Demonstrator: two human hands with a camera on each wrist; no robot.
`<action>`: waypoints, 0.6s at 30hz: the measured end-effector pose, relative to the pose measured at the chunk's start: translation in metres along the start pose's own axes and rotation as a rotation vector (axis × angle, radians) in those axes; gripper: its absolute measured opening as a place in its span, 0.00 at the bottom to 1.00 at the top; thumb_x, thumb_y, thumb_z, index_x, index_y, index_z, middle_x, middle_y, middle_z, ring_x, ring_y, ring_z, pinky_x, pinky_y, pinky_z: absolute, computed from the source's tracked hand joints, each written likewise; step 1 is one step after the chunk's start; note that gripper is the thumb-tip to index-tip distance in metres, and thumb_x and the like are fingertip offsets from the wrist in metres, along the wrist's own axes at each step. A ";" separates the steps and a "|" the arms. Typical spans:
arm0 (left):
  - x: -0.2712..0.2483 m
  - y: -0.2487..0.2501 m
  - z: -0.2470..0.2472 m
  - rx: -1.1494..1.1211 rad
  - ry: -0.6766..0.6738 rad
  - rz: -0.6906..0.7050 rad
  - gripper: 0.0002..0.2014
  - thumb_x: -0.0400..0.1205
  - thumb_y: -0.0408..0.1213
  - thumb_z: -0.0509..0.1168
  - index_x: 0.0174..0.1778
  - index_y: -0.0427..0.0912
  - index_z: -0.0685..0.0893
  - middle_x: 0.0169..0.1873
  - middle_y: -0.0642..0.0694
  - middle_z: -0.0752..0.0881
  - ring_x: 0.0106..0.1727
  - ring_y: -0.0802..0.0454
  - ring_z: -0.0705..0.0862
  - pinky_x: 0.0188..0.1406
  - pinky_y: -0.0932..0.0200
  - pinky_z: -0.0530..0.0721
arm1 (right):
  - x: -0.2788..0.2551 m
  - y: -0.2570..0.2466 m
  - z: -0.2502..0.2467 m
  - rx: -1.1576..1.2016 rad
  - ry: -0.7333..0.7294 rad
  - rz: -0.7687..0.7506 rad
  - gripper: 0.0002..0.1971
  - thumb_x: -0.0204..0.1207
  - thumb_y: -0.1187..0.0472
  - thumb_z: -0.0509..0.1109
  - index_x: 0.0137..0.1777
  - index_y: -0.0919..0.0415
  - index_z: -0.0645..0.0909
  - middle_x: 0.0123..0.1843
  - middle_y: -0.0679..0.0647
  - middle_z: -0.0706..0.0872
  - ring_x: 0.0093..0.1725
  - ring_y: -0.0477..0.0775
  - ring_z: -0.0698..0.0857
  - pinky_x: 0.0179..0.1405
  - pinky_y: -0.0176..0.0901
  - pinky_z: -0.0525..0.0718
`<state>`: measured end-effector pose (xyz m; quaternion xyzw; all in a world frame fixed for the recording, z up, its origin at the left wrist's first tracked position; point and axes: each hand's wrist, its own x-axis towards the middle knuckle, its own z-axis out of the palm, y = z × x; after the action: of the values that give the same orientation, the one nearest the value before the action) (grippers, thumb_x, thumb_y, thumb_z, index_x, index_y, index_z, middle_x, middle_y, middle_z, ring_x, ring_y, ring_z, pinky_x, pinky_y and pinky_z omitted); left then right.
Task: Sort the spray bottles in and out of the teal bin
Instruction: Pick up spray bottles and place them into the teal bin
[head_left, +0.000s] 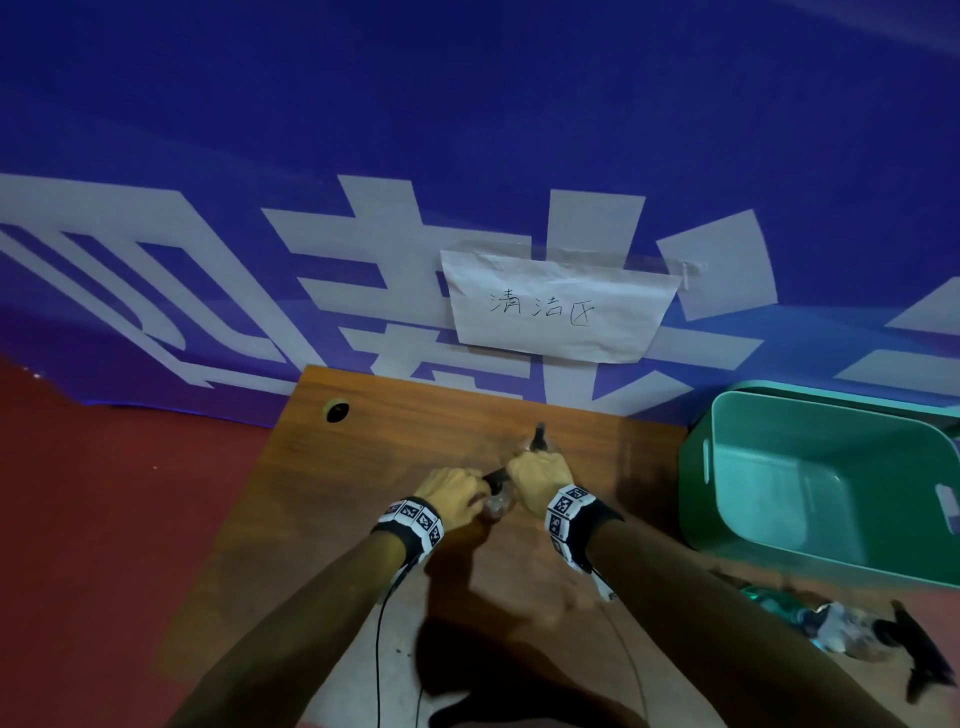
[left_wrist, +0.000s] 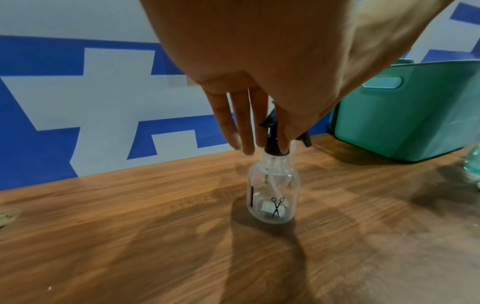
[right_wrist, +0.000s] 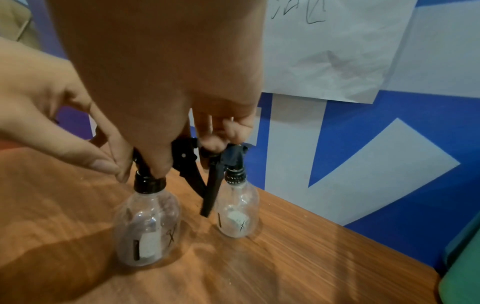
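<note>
Two clear bottles stand upright on the table (head_left: 363, 447), necks straight under my hands. My left hand (head_left: 451, 496) pinches the near bottle (right_wrist: 148, 228) at its cap; my right hand (head_left: 540, 480) hooks the far bottle (right_wrist: 239, 214) at its sprayer. The bin (head_left: 727, 467) sits empty to my right, nearer the right hand.

Two clear spray bottles (right_wrist: 148, 226) (right_wrist: 237, 214) are standing close together mid-table, triggers nearly crossing in the narrow gap between them, with both hands (head_left: 451, 496) (head_left: 540, 478) crowding their tops. The teal bin (head_left: 810, 483) is blocking the 3 o'clock side. Another bottle (head_left: 841, 626) is lying at 4 o'clock (partly blurred). Bare wooden table (head_left: 363, 467) is lying open toward 9 and 6 o'clock. The blue wall (head_left: 467, 130) is closing off 12 o'clock.
</note>
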<state>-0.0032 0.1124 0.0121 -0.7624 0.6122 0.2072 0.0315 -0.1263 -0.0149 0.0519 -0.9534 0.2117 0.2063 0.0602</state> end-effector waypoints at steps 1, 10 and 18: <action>-0.001 0.000 0.001 -0.007 -0.011 0.003 0.10 0.83 0.43 0.61 0.53 0.50 0.87 0.49 0.52 0.84 0.46 0.48 0.85 0.48 0.51 0.84 | -0.001 -0.002 0.002 -0.028 -0.010 0.009 0.13 0.80 0.67 0.66 0.60 0.54 0.83 0.58 0.54 0.88 0.57 0.59 0.88 0.53 0.51 0.82; -0.007 -0.008 0.009 -0.179 -0.017 -0.092 0.05 0.80 0.44 0.65 0.41 0.49 0.80 0.43 0.56 0.78 0.42 0.51 0.82 0.40 0.57 0.79 | -0.003 0.004 0.004 -0.077 -0.048 0.003 0.15 0.82 0.71 0.63 0.63 0.58 0.82 0.59 0.54 0.88 0.58 0.58 0.88 0.52 0.49 0.85; 0.022 -0.022 0.066 -0.602 -0.086 -0.418 0.37 0.61 0.54 0.83 0.64 0.54 0.74 0.60 0.54 0.84 0.59 0.53 0.85 0.61 0.49 0.86 | -0.004 0.023 0.005 0.078 -0.058 -0.060 0.12 0.80 0.65 0.63 0.61 0.57 0.82 0.56 0.57 0.88 0.54 0.63 0.88 0.50 0.54 0.87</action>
<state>0.0025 0.1175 -0.0608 -0.8367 0.3531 0.3989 -0.1269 -0.1419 -0.0330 0.0481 -0.9499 0.1893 0.2234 0.1096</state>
